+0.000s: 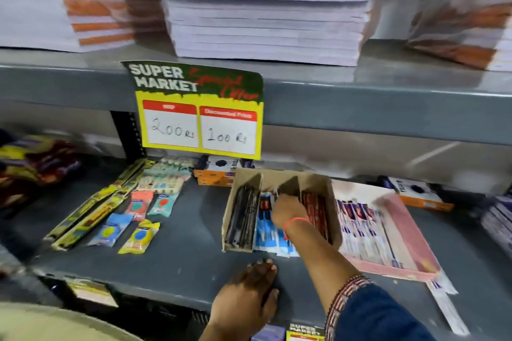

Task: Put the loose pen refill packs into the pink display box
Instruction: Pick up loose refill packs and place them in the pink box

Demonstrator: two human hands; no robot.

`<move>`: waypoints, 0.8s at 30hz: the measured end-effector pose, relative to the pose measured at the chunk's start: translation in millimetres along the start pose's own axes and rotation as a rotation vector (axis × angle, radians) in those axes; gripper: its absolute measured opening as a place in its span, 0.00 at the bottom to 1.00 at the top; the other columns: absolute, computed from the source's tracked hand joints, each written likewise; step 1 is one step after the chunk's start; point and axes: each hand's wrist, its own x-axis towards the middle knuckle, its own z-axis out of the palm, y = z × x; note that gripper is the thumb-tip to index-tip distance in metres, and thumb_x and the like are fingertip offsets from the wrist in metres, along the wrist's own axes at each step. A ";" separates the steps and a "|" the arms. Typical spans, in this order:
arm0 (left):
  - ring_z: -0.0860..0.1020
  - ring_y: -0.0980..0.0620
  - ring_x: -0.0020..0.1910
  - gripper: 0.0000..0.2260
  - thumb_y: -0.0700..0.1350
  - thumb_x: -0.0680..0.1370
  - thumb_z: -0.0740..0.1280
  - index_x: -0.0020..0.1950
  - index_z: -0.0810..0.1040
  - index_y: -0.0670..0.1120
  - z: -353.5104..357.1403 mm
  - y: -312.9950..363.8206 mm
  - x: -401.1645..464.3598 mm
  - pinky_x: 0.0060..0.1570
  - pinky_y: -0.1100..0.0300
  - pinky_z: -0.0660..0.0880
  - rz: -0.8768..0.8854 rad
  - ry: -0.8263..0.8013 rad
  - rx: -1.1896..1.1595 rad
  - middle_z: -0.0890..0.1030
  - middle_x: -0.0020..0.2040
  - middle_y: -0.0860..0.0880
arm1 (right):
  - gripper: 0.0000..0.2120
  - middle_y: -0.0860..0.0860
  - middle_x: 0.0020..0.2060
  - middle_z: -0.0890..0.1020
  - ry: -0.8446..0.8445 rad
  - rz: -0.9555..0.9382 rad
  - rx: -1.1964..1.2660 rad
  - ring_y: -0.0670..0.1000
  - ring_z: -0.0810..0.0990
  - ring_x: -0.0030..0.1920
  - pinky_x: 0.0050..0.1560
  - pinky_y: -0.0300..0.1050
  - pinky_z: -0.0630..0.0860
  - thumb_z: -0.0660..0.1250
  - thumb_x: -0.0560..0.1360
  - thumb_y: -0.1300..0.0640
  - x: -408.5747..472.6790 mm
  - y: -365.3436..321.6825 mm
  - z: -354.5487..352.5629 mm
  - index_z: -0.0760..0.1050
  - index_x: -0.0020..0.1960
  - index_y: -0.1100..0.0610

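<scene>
1. A person stands at a grey shelf [180, 263] in a shop. A yellow price sign [199, 119] hangs above it, and tall stacks of paper [263, 8] sit on the shelf higher up.

2. The pink display box [415, 235] lies on the right side of the shelf. It already has a row of refill packs [360, 227] with purple tops inside it. So some of the job looks done.

3. Just to the left of the pink box, touching it, is a brown cardboard box [318, 183] with three slots. The left slot has dark packs [242, 219], the middle slot has blue packs [266, 230], and the right slot has red packs [315, 210].

4. The right hand [288, 212] reaches into the middle slot. Its fingers curl down onto the blue packs. I cannot tell if it is gripping a pack or only touching them.

5. The left hand [249, 296] rests flat on the front edge of the shelf, fingers spread, holding nothing.

6. One loose white pack [446, 304] pokes out under the front corner of the pink box and hangs over the shelf edge. It is not in the box yet.

7. I think the job is partly done. The loose pack at the front has yet to go in, and maybe the ones under the right hand too.

8. Small packets [141, 235] lie far to the left. They look like other goods.
</scene>
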 end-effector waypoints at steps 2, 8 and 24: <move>0.83 0.57 0.45 0.18 0.53 0.59 0.75 0.47 0.86 0.49 3.6 -2.5 -0.6 0.40 0.66 0.77 0.019 0.022 0.000 0.85 0.48 0.53 | 0.18 0.65 0.65 0.73 -0.052 0.027 -0.026 0.62 0.74 0.65 0.63 0.50 0.71 0.52 0.79 0.64 7.4 0.3 10.2 0.67 0.66 0.69; 0.83 0.57 0.47 0.18 0.53 0.61 0.73 0.49 0.86 0.49 5.0 -2.9 -1.2 0.43 0.66 0.77 0.037 0.011 0.011 0.85 0.50 0.53 | 0.22 0.65 0.70 0.62 -0.023 0.086 -0.155 0.63 0.70 0.66 0.63 0.53 0.72 0.53 0.79 0.63 4.5 -0.7 23.1 0.57 0.72 0.68; 0.84 0.56 0.40 0.24 0.52 0.51 0.82 0.43 0.86 0.46 3.0 29.5 10.6 0.34 0.66 0.76 0.029 -0.070 0.081 0.86 0.44 0.51 | 0.24 0.58 0.64 0.70 0.481 -0.136 -0.066 0.60 0.71 0.61 0.59 0.51 0.72 0.56 0.72 0.66 -41.9 67.8 -24.8 0.69 0.66 0.55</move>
